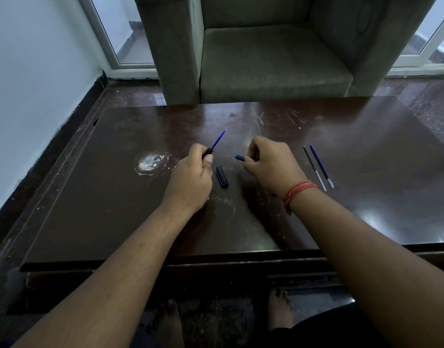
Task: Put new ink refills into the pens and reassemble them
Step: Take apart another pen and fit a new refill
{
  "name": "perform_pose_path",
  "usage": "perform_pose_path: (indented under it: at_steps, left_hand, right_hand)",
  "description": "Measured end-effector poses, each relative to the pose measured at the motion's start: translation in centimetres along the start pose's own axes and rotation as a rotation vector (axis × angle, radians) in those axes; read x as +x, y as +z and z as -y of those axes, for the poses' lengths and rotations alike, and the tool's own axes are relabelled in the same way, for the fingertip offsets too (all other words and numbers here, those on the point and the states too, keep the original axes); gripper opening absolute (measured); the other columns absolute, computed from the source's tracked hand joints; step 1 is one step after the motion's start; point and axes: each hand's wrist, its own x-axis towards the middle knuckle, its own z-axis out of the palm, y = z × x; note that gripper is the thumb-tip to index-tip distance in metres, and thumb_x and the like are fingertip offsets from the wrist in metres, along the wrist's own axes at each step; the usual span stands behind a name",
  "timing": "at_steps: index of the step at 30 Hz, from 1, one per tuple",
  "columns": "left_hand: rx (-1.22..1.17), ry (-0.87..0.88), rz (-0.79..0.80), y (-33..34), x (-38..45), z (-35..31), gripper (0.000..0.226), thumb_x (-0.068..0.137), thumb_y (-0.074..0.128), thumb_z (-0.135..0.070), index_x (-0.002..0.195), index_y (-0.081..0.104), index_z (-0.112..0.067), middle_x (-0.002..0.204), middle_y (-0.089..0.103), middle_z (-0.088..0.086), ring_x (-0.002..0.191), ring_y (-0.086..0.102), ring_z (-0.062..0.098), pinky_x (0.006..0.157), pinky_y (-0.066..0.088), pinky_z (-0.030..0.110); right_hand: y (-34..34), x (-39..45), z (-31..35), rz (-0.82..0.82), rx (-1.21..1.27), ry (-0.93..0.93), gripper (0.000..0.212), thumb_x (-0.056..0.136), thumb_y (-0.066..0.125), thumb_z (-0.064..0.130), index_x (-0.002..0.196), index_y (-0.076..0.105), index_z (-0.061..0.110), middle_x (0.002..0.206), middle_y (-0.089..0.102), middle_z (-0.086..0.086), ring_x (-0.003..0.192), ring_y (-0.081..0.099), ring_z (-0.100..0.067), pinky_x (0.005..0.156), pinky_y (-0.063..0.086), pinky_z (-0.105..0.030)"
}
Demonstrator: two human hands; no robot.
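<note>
Your left hand [191, 177] is gripping the pen barrel [207, 153], its blue refill [219, 139] pointing toward one o'clock; your right hand [271, 164] is pinching the blue tip piece [239, 157], aiming at nine o'clock.

Both forearms are bare, with no sleeves showing up to the picture's edge. Just behind the right hand [271, 164], a red thread band [298, 194] is wound several times around the wrist. The left hand [191, 182] wears nothing. Both feet are bare.

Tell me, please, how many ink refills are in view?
3: one blue refill sticks out of the barrel in the left hand; two loose refills lie side by side right of the right hand.
</note>
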Motion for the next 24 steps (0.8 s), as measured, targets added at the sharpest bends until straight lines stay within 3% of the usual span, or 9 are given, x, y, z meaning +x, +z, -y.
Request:
perform_pose_path:
  at_steps: [6,9,14,17,21,24]
  left_hand:
    - [0.001,-0.009,0.010,-0.1,-0.1,-0.1,0.014,0.106,0.038,-0.023,0.096,0.046,-0.018,0.077,0.062,0.008,0.067,0.058,0.025,0.062,0.050,0.047]
    - [-0.002,-0.020,0.020,-0.1,-0.1,0.0,0.014,0.106,0.037,-0.024,0.096,0.047,-0.018,0.077,0.061,0.008,0.066,0.058,0.025,0.060,0.051,0.049]
    - [0.026,-0.012,0.070,-0.1,-0.2,0.1,0.015,0.106,0.037,-0.024,0.097,0.046,-0.018,0.076,0.061,0.007,0.065,0.057,0.025,0.061,0.049,0.051]
    - [0.045,0.022,0.105,0.1,-0.2,0.0,0.013,0.105,0.038,-0.023,0.096,0.045,-0.020,0.075,0.061,0.008,0.062,0.057,0.026,0.058,0.048,0.052]
    - [0.092,0.066,0.150,0.2,-0.4,-0.1,0.013,0.106,0.038,-0.021,0.095,0.045,-0.017,0.075,0.060,0.009,0.063,0.055,0.026,0.059,0.045,0.047]
    - [0.117,0.083,0.170,0.3,-0.5,-0.2,0.013,0.105,0.039,-0.021,0.096,0.046,-0.016,0.074,0.060,0.008,0.063,0.054,0.025,0.057,0.042,0.043]
  right_hand:
    - [-0.1,0.1,-0.2,-0.068,0.182,0.016,0.006,0.084,0.066,0.016,0.087,0.063,0.012,0.078,0.066,-0.002,0.068,0.058,-0.013,0.062,0.051,-0.030]
    - [-1.1,0.4,-0.6,-0.068,0.416,0.087,0.009,0.084,0.063,0.012,0.089,0.070,0.016,0.078,0.070,-0.005,0.063,0.056,-0.011,0.057,0.047,-0.028]
    - [-2.0,0.7,-1.2,-0.171,0.779,0.120,0.021,0.090,0.056,0.002,0.080,0.070,0.014,0.066,0.061,-0.001,0.055,0.048,-0.006,0.051,0.039,-0.019]
    - [-2.2,0.8,-1.5,-0.224,0.779,0.110,0.020,0.094,0.055,0.005,0.084,0.069,0.015,0.069,0.061,0.000,0.056,0.049,-0.004,0.050,0.041,-0.017]
    - [-2.1,1.0,-2.0,-0.241,0.672,0.070,0.020,0.094,0.055,0.011,0.084,0.069,0.021,0.073,0.062,0.004,0.066,0.050,-0.014,0.056,0.044,-0.026]
    - [-2.1,1.0,-2.1,-0.232,0.631,0.047,0.018,0.095,0.055,0.011,0.087,0.069,0.020,0.074,0.061,0.003,0.062,0.048,-0.011,0.055,0.042,-0.025]
